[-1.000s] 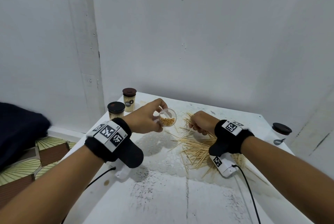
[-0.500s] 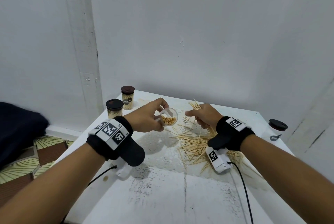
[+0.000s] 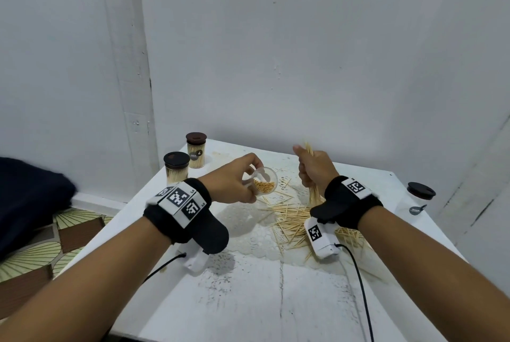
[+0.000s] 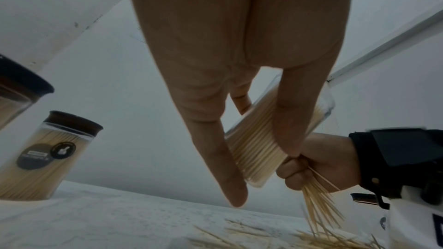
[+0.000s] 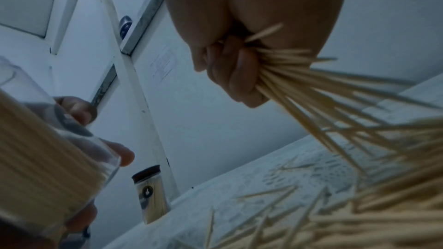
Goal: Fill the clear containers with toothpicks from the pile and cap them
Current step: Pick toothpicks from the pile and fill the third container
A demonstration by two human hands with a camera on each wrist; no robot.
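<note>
Left hand (image 3: 231, 180) has its grip wrapped round a tilted, part-filled clear jar (image 3: 264, 183) held above the counter (image 3: 248, 286). Right hand (image 3: 314, 169) is fisted tight on a bunch of toothpicks (image 4: 318, 205), lifted just over the loose pile (image 3: 292, 220).

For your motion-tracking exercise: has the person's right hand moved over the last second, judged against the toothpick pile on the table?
Yes. The right hand, gripping a toothpick bundle, has risen off the toothpick pile and now sits above it, beside the tilted open container.

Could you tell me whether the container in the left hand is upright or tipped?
Tipped: the container lies slanted in the left hand, its uncapped mouth toward the camera.
</note>
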